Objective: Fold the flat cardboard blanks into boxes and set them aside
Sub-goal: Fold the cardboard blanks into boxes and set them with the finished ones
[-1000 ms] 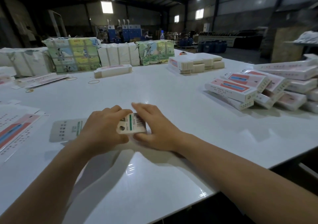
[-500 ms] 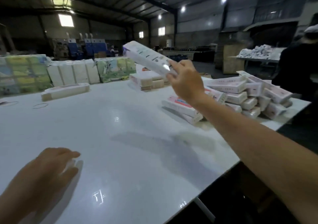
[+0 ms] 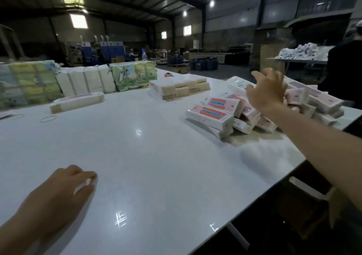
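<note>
My right hand (image 3: 266, 90) hovers with fingers spread over the pile of folded pink-and-white boxes (image 3: 213, 113) at the table's right side, holding nothing. A folded box (image 3: 238, 82) lies on top of the pile just beyond its fingertips. My left hand (image 3: 60, 194) rests on the white table (image 3: 148, 156) near the front left, its fingers loosely curled on the surface. No flat blank shows under it.
A stack of flat blanks (image 3: 180, 86) sits mid-table at the back, and another bundle (image 3: 76, 102) lies to the left. Wrapped packs (image 3: 135, 75) line the far edge. Rubber bands (image 3: 48, 118) lie at left. A person in dark clothes (image 3: 344, 68) stands at the right.
My right hand carried the finished box over to the pile and let it go; the hand is now spread and empty. My left hand stayed resting on the table.
</note>
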`<move>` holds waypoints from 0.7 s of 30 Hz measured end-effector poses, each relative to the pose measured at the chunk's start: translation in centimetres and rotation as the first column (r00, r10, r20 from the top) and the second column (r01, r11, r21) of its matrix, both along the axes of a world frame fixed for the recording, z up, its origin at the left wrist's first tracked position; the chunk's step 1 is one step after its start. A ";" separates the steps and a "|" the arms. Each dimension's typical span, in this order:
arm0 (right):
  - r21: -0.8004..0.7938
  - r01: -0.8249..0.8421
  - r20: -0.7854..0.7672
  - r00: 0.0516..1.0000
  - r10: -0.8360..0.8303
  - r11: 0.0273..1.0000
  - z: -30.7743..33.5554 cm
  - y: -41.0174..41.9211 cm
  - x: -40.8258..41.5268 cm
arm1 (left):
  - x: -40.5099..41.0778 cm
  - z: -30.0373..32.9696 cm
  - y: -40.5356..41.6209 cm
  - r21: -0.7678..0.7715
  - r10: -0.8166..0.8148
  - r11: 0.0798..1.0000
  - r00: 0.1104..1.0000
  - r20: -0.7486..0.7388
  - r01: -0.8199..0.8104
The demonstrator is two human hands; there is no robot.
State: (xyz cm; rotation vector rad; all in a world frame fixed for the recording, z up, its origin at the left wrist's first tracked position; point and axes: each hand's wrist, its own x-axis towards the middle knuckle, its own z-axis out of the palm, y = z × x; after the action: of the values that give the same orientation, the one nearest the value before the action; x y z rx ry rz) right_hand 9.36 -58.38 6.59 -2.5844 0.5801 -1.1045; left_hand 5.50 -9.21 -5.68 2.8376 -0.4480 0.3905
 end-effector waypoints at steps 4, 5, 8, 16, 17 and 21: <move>-0.175 -0.583 0.078 0.795 0.601 0.794 1.5 13.3 -0.9 | -1.0 1.0 -1.2 0.052 0.024 0.998 0.999 -0.044 -0.021; -0.178 -0.710 0.003 0.692 0.722 0.682 0.6 17.0 -1.5 | -1.2 1.3 -1.4 0.048 0.039 0.998 0.998 -0.042 -0.037; -0.115 -0.880 -0.321 0.473 0.821 0.462 -4.8 27.2 -2.5 | -1.6 1.7 -1.7 0.018 0.067 0.998 0.998 0.000 -0.067; 0.033 -0.910 -0.367 0.373 0.852 0.413 -11.9 33.2 -2.2 | -2.6 2.1 -1.2 -0.084 0.090 0.992 0.995 -0.035 -0.092; 0.041 -0.912 -0.356 0.368 0.859 0.407 -11.8 33.2 -2.1 | -2.6 2.2 -1.3 -0.075 0.095 0.992 0.994 -0.046 -0.098; -0.001 -0.909 -0.315 0.397 0.862 0.418 -11.7 33.3 -2.5 | -2.2 4.5 0.8 -0.151 0.122 0.977 0.976 -0.181 -0.150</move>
State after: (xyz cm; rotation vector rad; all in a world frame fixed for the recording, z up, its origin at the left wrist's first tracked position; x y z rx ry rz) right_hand 6.83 -25.07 -5.10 -2.5317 -0.8991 -0.3958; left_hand 3.27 -8.40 -1.17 2.7186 -0.1782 0.1963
